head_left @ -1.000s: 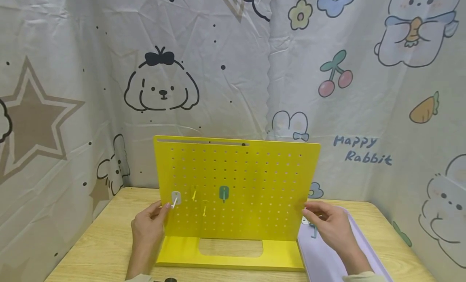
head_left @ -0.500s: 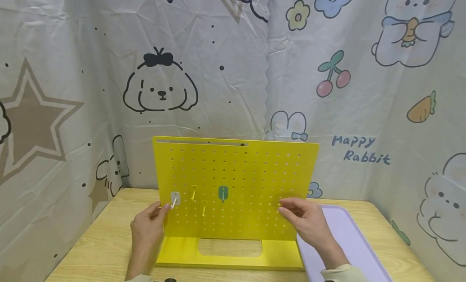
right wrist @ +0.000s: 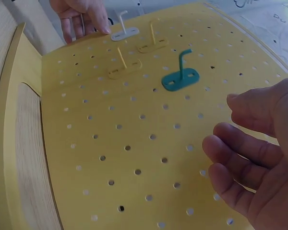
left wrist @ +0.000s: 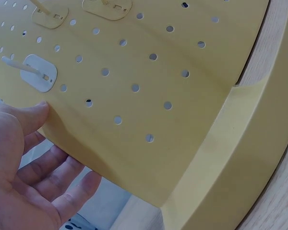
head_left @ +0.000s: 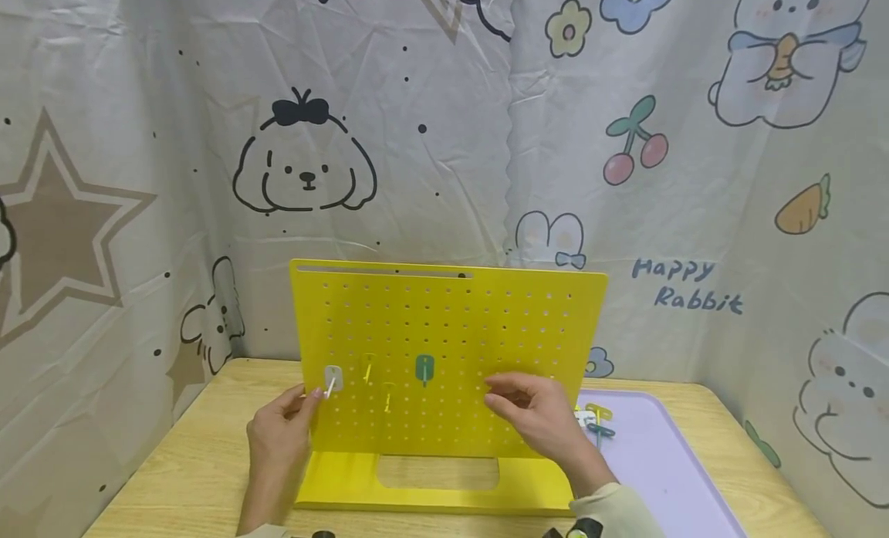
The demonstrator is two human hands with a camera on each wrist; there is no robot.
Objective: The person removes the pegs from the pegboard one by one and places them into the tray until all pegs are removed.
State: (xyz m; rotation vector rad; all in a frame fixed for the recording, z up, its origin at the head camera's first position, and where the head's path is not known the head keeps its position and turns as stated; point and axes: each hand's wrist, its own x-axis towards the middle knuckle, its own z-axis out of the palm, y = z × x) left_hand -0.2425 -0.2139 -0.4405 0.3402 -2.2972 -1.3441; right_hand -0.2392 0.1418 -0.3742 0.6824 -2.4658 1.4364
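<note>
A yellow pegboard (head_left: 451, 306) stands upright on its base. At its left edge my left hand (head_left: 280, 434) grips it, thumb on the front face (left wrist: 38, 112) and fingers around the edge. A white hook (left wrist: 38, 73) is fixed just beside that thumb. Two yellow hooks (head_left: 369, 367) and a green hook (right wrist: 180, 79) sit further right on the board. In front of the board's right half, my right hand (head_left: 538, 414) hovers with loosely bent fingers, holding nothing. The right wrist view shows its fingertips apart from one another, near the green hook.
A lilac tray (head_left: 674, 468) lies right of the board, partly behind my right forearm. Loose hooks (head_left: 599, 428) in green, yellow and white lie at its far left. The wooden table (head_left: 180, 453) carries everything, and a printed curtain (head_left: 417, 175) hangs behind.
My right hand has moved left, from the board's right edge to in front of its face, uncovering loose hooks on the tray. My left hand stays on the left edge.
</note>
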